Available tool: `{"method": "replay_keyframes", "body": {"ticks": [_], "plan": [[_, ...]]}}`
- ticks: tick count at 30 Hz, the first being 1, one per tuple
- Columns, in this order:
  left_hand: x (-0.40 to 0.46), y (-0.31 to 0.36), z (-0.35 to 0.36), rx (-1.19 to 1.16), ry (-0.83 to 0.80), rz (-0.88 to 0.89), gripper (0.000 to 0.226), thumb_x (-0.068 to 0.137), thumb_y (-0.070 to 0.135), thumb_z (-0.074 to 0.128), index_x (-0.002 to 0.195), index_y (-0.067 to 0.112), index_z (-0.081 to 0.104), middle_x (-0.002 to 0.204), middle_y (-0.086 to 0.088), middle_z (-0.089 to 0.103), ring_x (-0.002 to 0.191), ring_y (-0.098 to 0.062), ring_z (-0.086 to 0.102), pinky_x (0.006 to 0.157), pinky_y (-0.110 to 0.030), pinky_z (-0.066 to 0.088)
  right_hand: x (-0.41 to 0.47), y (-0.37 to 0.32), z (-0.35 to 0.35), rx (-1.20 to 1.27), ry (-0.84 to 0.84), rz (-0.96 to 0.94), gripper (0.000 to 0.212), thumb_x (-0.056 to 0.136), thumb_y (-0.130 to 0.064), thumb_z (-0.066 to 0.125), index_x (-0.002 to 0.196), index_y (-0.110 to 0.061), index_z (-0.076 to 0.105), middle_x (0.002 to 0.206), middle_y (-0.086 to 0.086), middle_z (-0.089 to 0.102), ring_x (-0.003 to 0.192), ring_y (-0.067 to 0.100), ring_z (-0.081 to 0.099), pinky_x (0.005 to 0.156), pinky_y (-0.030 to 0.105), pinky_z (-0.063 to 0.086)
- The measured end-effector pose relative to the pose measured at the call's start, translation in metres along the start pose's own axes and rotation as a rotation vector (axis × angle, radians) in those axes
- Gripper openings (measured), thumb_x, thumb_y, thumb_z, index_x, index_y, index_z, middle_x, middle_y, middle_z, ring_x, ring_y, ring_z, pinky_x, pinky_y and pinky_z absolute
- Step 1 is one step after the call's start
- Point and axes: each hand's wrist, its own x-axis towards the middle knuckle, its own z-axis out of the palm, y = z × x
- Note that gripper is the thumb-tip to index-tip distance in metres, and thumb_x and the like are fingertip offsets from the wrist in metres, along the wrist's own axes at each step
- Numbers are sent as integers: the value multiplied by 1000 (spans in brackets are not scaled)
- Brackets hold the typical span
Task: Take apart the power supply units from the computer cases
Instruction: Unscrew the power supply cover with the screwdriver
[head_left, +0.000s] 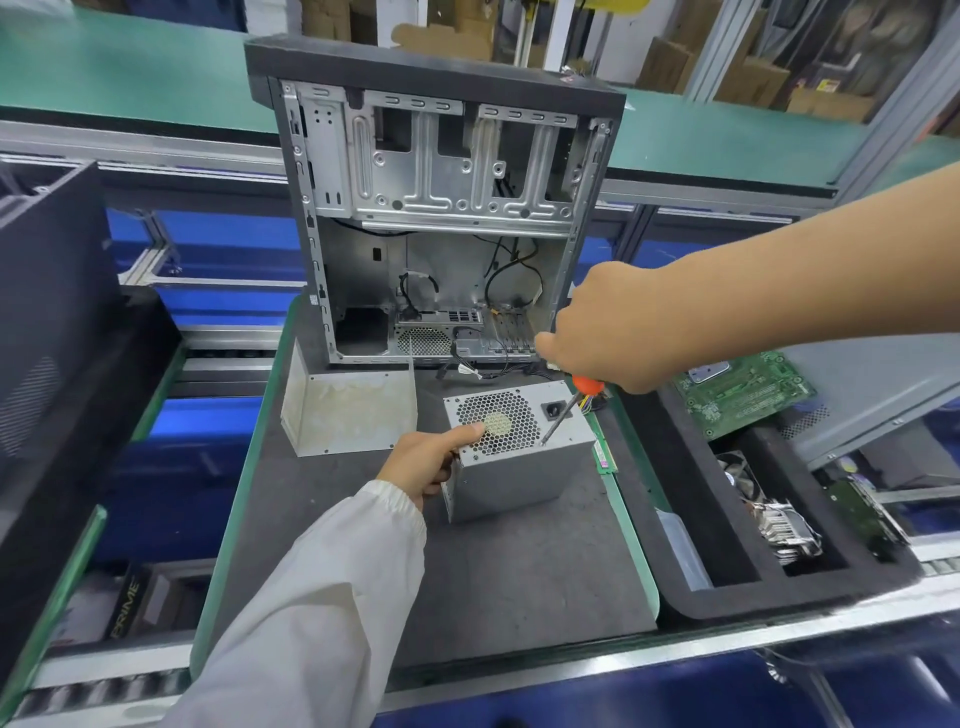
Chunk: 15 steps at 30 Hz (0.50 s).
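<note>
A grey power supply unit (511, 467) stands on the dark mat (519, 571), its fan grille facing up. My left hand (431, 460) grips its left edge, thumb on the grille. My right hand (618, 332) holds an orange-handled screwdriver (563, 410); its tip touches the unit's top face near the front right corner. Behind it stands the open computer case (441, 208), side panel off, with loose cables inside.
A bent metal cover (348, 410) lies left of the unit. A green memory stick (605, 452) lies at its right. A black foam tray (691, 467) on the right holds a circuit board (743, 389) and heatsinks (779, 519). Another black case (52, 338) stands at left.
</note>
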Motion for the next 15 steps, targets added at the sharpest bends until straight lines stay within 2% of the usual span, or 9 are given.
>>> {"method": "replay_keyframes", "body": {"ticks": [2, 4, 6, 7, 9, 10, 12, 13, 15], "plan": [[-1, 0, 0, -1, -2, 2, 28, 76, 37, 79, 83, 14, 65, 50, 9, 25, 45, -10, 18, 40, -20, 12, 3, -2, 8, -13, -3, 36, 31, 89, -10, 51, 118, -4, 44, 66, 2, 34, 60, 21, 41, 45, 26, 23], [-2, 0, 0, 1, -4, 4, 27, 76, 37, 79, 80, 14, 66, 51, 9, 25, 45, -10, 18, 40, -20, 13, 4, -5, 12, -48, -26, 22, 28, 92, -14, 50, 117, -4, 46, 69, 2, 42, 57, 19, 41, 45, 26, 22], [-2, 1, 0, 0, -4, 5, 26, 76, 36, 79, 79, 14, 66, 51, 9, 25, 44, -9, 18, 39, -19, 12, 3, -3, 18, -41, -79, -31, 24, 98, -21, 47, 116, -6, 53, 90, 4, 58, 74, 22, 54, 50, 26, 30], [-2, 1, 0, 0, -5, 5, 27, 77, 36, 79, 80, 13, 65, 50, 9, 25, 43, -9, 17, 39, -19, 12, 3, 0, 20, -34, -113, -36, 22, 98, -18, 46, 115, -7, 56, 103, 6, 61, 87, 25, 59, 56, 29, 37], [-2, 2, 1, 4, -4, 0, 28, 77, 36, 78, 83, 12, 64, 50, 9, 25, 42, -8, 17, 38, -19, 12, 3, 1, 22, -18, -124, -20, 24, 95, -8, 47, 116, -6, 58, 113, 9, 60, 100, 28, 61, 66, 33, 46], [-2, 2, 0, 6, -4, -4, 29, 77, 36, 78, 84, 12, 64, 49, 9, 25, 41, -8, 17, 37, -19, 12, 4, 1, 23, -14, -106, -5, 24, 93, -6, 48, 116, -5, 56, 111, 9, 60, 98, 27, 61, 62, 32, 45], [-2, 2, 0, 9, -6, -11, 29, 77, 36, 78, 84, 12, 64, 49, 9, 25, 41, -8, 16, 37, -19, 12, 6, 0, 24, 17, -39, 34, 19, 91, -4, 48, 110, -2, 47, 90, 7, 56, 75, 21, 57, 48, 27, 31], [-2, 2, 0, 10, -8, -13, 29, 78, 36, 78, 85, 12, 63, 48, 9, 25, 41, -8, 16, 37, -19, 12, 6, -1, 26, 29, -1, 51, 17, 90, -4, 48, 106, -6, 41, 76, 4, 48, 62, 17, 48, 46, 27, 26], [-1, 2, 0, 11, -11, -14, 30, 78, 36, 78, 86, 12, 62, 49, 9, 24, 41, -9, 15, 37, -19, 11, 6, -4, 31, 48, 34, 77, 20, 89, -3, 48, 104, -10, 36, 66, 2, 36, 52, 15, 35, 45, 27, 22]]}}
